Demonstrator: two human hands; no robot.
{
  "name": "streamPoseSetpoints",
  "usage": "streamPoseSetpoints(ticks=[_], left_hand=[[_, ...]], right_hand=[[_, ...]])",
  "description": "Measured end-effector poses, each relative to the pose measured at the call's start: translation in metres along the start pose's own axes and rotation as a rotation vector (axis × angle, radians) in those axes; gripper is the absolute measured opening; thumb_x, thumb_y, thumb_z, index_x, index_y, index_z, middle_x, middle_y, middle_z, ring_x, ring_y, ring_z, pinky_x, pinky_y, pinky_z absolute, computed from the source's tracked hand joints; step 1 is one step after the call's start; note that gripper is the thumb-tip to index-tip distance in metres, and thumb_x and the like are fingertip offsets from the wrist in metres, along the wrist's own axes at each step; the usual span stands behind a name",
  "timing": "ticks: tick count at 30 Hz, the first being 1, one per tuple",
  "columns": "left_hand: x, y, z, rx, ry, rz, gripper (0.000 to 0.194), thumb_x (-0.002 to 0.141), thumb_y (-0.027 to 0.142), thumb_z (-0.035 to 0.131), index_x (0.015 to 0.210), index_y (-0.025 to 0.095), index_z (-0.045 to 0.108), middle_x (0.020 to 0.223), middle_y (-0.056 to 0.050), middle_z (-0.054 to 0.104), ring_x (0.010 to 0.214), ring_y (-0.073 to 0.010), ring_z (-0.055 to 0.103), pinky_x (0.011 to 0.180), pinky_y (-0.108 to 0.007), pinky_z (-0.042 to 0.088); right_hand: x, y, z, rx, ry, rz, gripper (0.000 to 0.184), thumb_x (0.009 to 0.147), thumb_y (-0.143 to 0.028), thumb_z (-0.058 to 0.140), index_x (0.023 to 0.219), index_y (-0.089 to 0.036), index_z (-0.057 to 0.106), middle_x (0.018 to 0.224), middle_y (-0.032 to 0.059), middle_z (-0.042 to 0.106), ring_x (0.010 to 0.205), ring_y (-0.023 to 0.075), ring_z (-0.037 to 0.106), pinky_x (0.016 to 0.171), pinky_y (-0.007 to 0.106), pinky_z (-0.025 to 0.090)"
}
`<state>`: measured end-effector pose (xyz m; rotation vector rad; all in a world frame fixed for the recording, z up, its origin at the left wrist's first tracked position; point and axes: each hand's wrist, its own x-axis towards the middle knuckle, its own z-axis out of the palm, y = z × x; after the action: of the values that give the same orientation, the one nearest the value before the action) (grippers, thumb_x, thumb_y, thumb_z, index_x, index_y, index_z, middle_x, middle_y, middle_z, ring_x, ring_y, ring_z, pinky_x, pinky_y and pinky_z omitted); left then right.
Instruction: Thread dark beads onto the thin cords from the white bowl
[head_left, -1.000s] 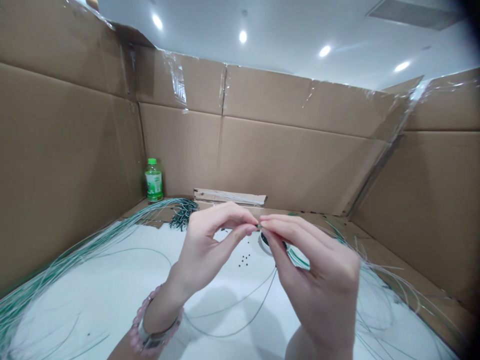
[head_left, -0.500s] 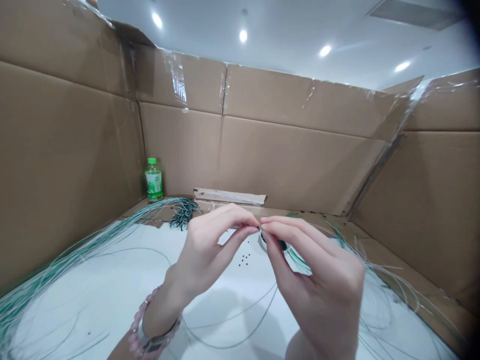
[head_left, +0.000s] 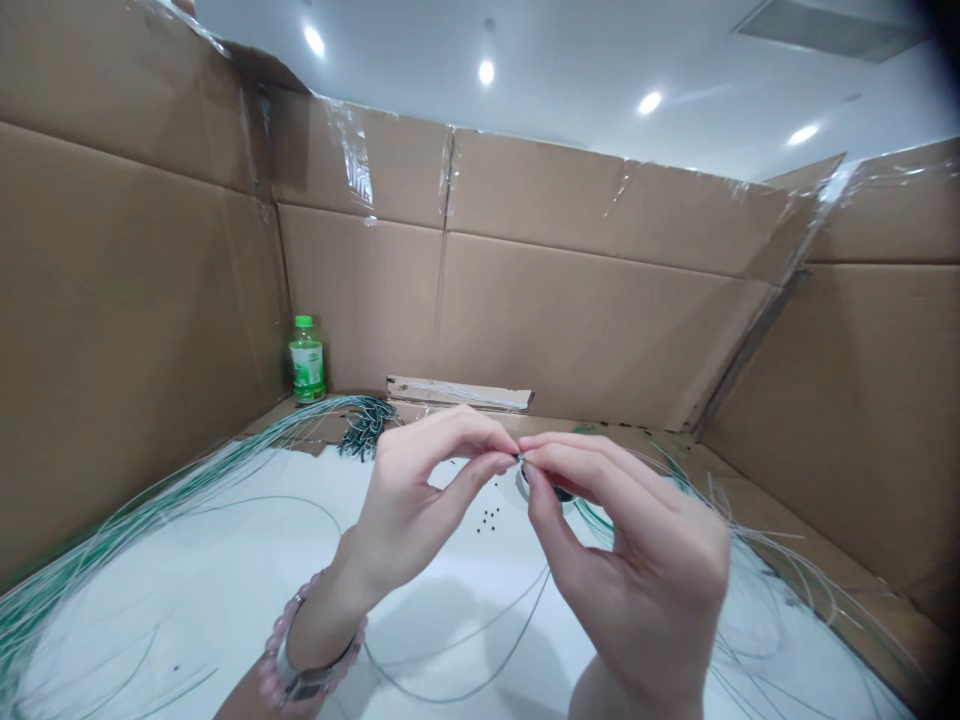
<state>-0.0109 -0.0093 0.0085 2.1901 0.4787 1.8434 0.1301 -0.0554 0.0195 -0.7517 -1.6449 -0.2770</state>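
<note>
My left hand (head_left: 409, 500) and my right hand (head_left: 634, 545) meet fingertip to fingertip above the white work surface (head_left: 247, 600). Thumb and index finger are pinched together on each. A tiny green bit of a thin strand (head_left: 520, 458) shows between the tips; its details are too small to make out. Below the hands, a loose grey-green strand (head_left: 480, 690) curves across the surface. Partly hidden behind my right fingers is a small round white container (head_left: 566, 506) with dark contents. Several tiny black pieces (head_left: 489, 518) lie scattered just left of it.
A bundle of green and white strands (head_left: 150, 505) runs along the left, ending in a dark tangled clump (head_left: 366, 428). More strands (head_left: 757, 570) spread out at the right. A green bottle (head_left: 307, 360) stands in the back left corner. Cardboard walls (head_left: 585, 320) enclose the surface.
Both hands stay pinched in nearly the same place. My right thumb and fingers have shifted slightly, and the hanging strand has moved a little left.
</note>
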Motion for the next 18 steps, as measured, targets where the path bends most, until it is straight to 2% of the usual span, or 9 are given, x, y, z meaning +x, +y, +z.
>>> streamPoseSetpoints(ticks=[18], left_hand=[[0.0001,-0.0006,0.0001,0.006,0.005,0.011,0.01,0.083,0.009,0.065,0.083,0.018,0.063,0.076,0.003,0.067,0.068,-0.0038,0.06,0.063,-0.012,0.05]], right_hand=[[0.0008,-0.0002,-0.0019,-0.019,-0.023,-0.006,0.017,0.079,0.001,0.059,0.08,-0.015,0.062,0.081,0.0006,0.069,0.073,0.0074,0.064,0.069,0.016,0.053]])
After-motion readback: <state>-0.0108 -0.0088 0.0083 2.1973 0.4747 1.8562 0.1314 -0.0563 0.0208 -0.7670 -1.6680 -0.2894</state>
